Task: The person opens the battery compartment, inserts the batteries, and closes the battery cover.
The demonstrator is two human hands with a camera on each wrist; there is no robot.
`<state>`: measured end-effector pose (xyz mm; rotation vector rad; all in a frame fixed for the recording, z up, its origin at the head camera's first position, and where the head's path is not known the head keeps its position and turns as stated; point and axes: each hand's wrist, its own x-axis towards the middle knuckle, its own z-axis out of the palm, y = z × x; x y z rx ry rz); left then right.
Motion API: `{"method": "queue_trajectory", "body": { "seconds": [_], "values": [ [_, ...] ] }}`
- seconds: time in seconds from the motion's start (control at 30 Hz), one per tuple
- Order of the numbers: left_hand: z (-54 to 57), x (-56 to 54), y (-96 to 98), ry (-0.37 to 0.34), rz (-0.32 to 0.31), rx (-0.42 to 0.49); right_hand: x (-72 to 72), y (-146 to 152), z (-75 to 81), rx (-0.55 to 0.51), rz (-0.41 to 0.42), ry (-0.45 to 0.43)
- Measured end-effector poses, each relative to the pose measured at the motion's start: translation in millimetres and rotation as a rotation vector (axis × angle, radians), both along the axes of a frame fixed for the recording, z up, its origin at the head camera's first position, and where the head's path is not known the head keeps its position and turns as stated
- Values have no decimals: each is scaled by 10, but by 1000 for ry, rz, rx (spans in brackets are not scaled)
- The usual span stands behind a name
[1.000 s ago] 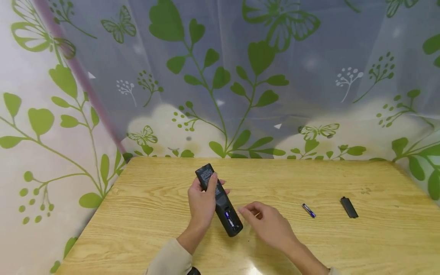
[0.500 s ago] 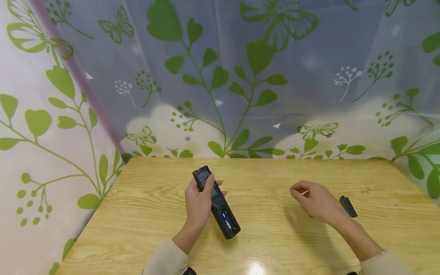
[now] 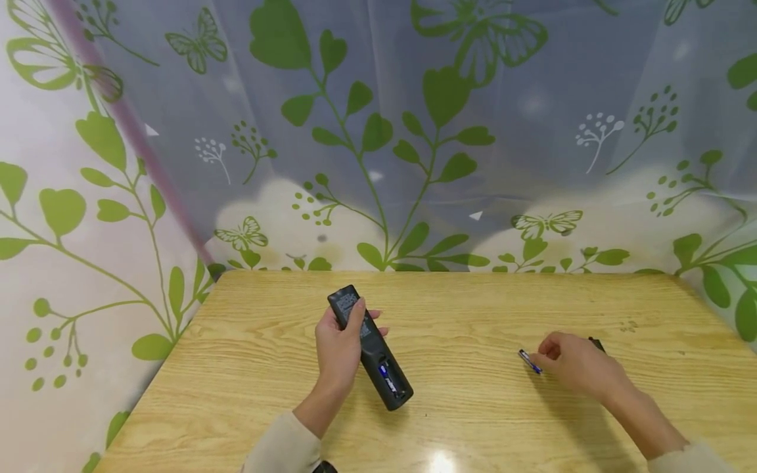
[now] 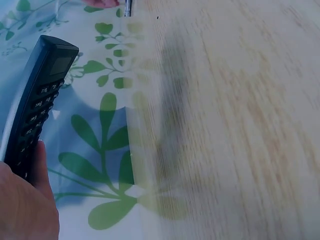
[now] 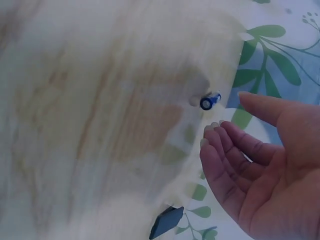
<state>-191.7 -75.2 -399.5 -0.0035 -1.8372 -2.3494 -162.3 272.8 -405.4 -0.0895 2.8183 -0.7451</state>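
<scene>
My left hand [image 3: 338, 348] grips a black cordless phone handset [image 3: 369, 348], thumb across its back. Its battery bay faces up with a blue-and-silver battery [image 3: 387, 378] inside. The left wrist view shows the front of the handset [image 4: 37, 100], with a small screen and rows of keys. On the table to the right lies a loose blue-and-silver battery [image 3: 529, 361]. Right beside it is my right hand [image 3: 576, 364], which hides part of a black battery cover [image 3: 598, 343]. In the right wrist view that hand's thumb and fingers stand apart, just short of the battery [image 5: 210, 101].
The wood-grain table [image 3: 467, 420] runs back to a curtain [image 3: 378, 217] printed with green leaves and butterflies. The same leafy cloth [image 3: 89, 276] hangs along the left side. In the right wrist view the battery cover [image 5: 167, 223] lies flat near the lower edge.
My right hand has moved right, from beside the handset to the loose battery, and lowered there. The left hand keeps its grip, shifting slightly left.
</scene>
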Motion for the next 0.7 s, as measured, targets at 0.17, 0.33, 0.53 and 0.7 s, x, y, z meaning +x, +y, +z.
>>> {"method": "queue_trajectory", "body": {
  "seconds": [0.17, 0.33, 0.53, 0.7],
  "values": [
    [-11, 2, -16, -2, 3, 0, 20, -44, -77, -4, -10, -26],
    [3, 8, -4, -3, 4, 6, 33, -56, -120, 9, 3, -13],
    [9, 13, -3, 1, 11, 6, 54, -70, -172, 28, -1, 46],
    [14, 30, 11, -1, 10, -3, 84, -85, -187, 25, -11, 94]
  ]
}}
